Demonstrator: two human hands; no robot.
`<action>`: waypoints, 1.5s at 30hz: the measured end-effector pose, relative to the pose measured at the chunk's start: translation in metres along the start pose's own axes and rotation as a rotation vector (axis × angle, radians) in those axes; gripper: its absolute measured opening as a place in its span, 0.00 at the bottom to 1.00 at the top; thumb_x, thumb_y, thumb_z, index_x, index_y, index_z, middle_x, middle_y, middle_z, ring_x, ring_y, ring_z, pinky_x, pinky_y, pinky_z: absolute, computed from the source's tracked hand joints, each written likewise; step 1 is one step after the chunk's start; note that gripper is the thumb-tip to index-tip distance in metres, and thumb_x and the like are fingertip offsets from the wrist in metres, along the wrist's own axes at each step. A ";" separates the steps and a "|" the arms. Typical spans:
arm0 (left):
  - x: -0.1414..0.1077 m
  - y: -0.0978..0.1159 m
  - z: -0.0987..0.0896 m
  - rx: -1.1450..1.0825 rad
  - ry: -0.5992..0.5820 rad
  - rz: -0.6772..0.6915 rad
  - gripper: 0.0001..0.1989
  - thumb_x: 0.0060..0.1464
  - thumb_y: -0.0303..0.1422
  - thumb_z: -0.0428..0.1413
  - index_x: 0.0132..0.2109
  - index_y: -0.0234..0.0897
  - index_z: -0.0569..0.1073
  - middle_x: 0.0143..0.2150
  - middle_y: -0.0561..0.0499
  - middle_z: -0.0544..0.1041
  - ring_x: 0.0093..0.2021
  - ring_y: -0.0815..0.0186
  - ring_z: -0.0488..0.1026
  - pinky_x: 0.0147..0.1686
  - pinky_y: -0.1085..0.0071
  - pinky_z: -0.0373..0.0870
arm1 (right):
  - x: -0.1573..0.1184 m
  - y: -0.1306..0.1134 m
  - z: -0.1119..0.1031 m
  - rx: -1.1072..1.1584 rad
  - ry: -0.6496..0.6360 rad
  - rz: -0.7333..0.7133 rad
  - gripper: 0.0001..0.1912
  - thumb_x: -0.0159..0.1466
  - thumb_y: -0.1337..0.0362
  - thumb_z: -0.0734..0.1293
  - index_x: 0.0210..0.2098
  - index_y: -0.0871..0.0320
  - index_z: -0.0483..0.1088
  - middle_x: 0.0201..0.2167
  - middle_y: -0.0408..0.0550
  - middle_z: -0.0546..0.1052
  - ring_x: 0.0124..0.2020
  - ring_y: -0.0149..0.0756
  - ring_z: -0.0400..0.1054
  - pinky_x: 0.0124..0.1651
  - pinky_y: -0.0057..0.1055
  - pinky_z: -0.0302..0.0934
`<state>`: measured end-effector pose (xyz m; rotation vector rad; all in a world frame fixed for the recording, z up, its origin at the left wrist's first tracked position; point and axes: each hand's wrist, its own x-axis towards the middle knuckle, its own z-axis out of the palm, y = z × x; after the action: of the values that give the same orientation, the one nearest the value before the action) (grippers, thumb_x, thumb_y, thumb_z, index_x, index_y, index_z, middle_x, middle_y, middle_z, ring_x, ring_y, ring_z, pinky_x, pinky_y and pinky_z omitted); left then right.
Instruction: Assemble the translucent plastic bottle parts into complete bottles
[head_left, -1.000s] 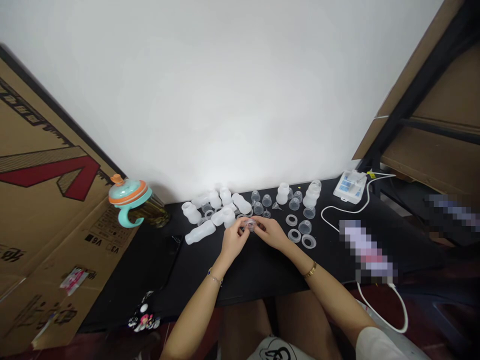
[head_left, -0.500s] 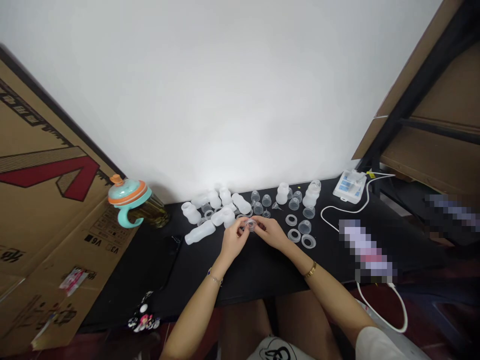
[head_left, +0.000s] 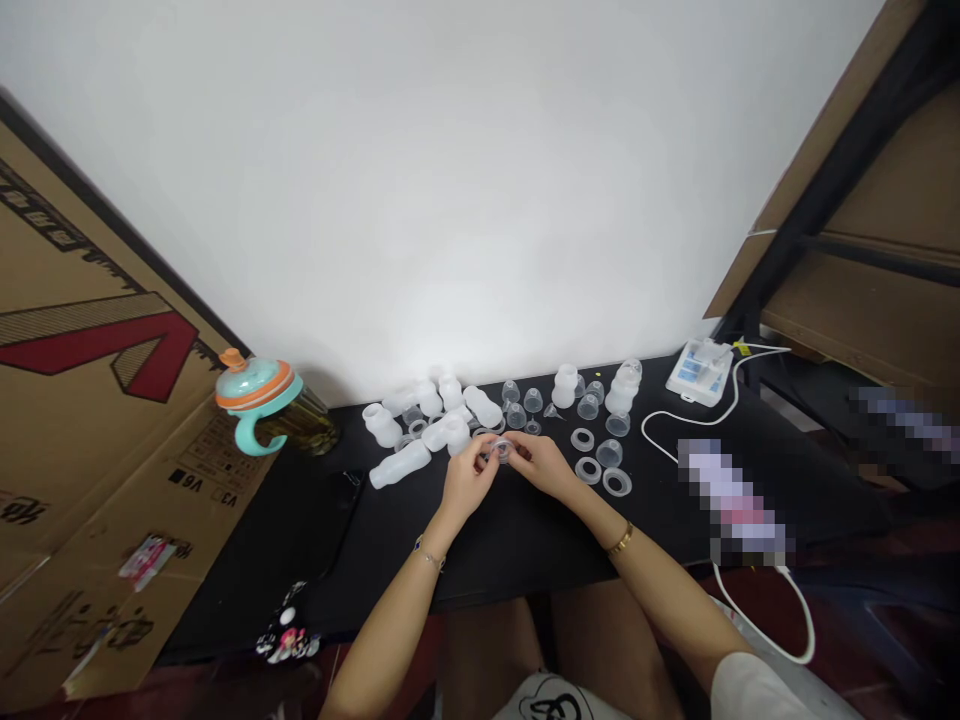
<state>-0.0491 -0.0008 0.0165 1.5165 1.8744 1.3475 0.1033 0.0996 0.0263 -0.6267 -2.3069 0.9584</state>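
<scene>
Head view, stock on the black table (head_left: pixel 517 540). Item one: a small translucent round piece (head_left: pixel 502 450), located near the table's middle, between the fingertips of both hands. Left hand (head_left: pixel 468 472): pinching the piece's left edge. Right hand (head_left: pixel 546 466): pinching its right edge, thumb facing the other thumb. (Whether one part or two nested ones, cannot be told.) Handling, by judgement: light, smooth, possibly slippery; outer rim probably stiff enough for a firm pinch, any soft centre liable to bend; best gripped at opposite sides of the rim. Item two: frosted white bottle (head_left: pixel 402 466), lying on its side, left of the left hand. Item three: loose rings (head_left: pixel 627 487), three, flat, right of the right hand. Item four: clear dome cap (head_left: pixel 610 454), just beside them.
</scene>
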 end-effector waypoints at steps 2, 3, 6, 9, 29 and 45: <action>0.000 0.000 0.000 0.009 -0.002 0.000 0.15 0.63 0.40 0.54 0.52 0.39 0.76 0.34 0.50 0.80 0.25 0.69 0.74 0.27 0.75 0.71 | 0.000 0.000 0.000 -0.002 -0.001 -0.003 0.11 0.69 0.61 0.63 0.43 0.55 0.77 0.23 0.40 0.73 0.23 0.30 0.63 0.30 0.24 0.54; 0.000 0.000 0.000 0.016 -0.003 0.002 0.15 0.63 0.40 0.54 0.52 0.39 0.76 0.34 0.50 0.80 0.25 0.69 0.74 0.27 0.75 0.71 | 0.000 0.000 0.000 -0.002 -0.002 -0.004 0.11 0.69 0.61 0.63 0.43 0.56 0.76 0.23 0.40 0.72 0.23 0.30 0.63 0.30 0.24 0.54; 0.000 -0.001 0.000 0.027 -0.004 0.014 0.16 0.63 0.40 0.54 0.53 0.38 0.75 0.35 0.50 0.81 0.24 0.70 0.73 0.27 0.74 0.71 | 0.000 -0.001 -0.001 0.001 -0.001 -0.008 0.11 0.69 0.61 0.63 0.42 0.56 0.76 0.23 0.40 0.72 0.23 0.30 0.62 0.29 0.24 0.54; 0.000 -0.002 0.000 0.025 -0.002 0.028 0.16 0.64 0.39 0.53 0.53 0.37 0.75 0.36 0.50 0.81 0.25 0.70 0.73 0.26 0.75 0.71 | 0.001 -0.002 -0.001 0.001 0.001 -0.006 0.10 0.69 0.61 0.63 0.40 0.57 0.76 0.22 0.40 0.71 0.22 0.29 0.61 0.29 0.24 0.53; 0.000 -0.003 0.000 0.014 -0.019 0.024 0.16 0.63 0.39 0.54 0.54 0.38 0.74 0.38 0.49 0.81 0.25 0.70 0.73 0.26 0.75 0.71 | 0.002 -0.001 -0.002 -0.024 -0.005 0.010 0.09 0.67 0.63 0.63 0.38 0.56 0.76 0.21 0.38 0.68 0.22 0.29 0.59 0.29 0.25 0.50; 0.000 -0.004 0.001 -0.047 -0.050 -0.015 0.15 0.62 0.36 0.54 0.54 0.38 0.74 0.34 0.51 0.80 0.25 0.69 0.72 0.27 0.74 0.72 | 0.000 0.001 0.001 0.010 0.011 0.030 0.14 0.68 0.61 0.64 0.48 0.56 0.77 0.24 0.41 0.75 0.23 0.30 0.64 0.30 0.25 0.54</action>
<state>-0.0507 0.0001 0.0124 1.4964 1.8074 1.3260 0.1026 0.1002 0.0246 -0.6620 -2.2879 0.9776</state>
